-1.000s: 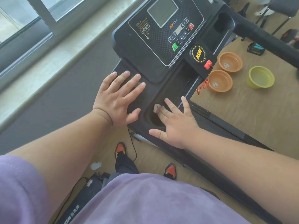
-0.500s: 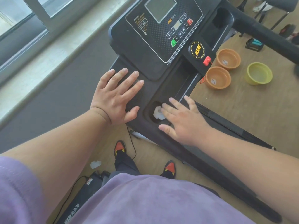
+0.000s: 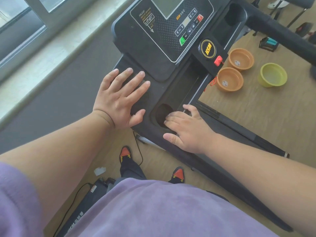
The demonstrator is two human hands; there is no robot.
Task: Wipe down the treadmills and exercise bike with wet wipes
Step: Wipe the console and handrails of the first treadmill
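The black treadmill console [image 3: 164, 53] with its screen and buttons fills the upper middle. My left hand [image 3: 119, 98] lies flat, fingers spread, on the console's left shelf. My right hand [image 3: 188, 129] is at the round cup-holder recess [image 3: 160, 113], its fingers bent over the recess's right rim. Only a pale sliver of the wet wipe [image 3: 169, 115] shows under those fingertips; the remainder is hidden. The treadmill's side rail [image 3: 239, 183] runs down to the right under my right forearm.
Two orange bowls [image 3: 230, 79] and a yellow-green bowl [image 3: 272, 75] stand on the wooden floor right of the console. A red safety key [image 3: 218, 60] hangs from the console. A crumpled white scrap [image 3: 100, 170] and a black cable [image 3: 139, 151] lie near my feet. The window sill [image 3: 51, 48] runs along the left.
My right hand slid back toward me over the cup-holder recess, and its fingers bent over the rim, covering the wipe. The left hand stayed flat in place.
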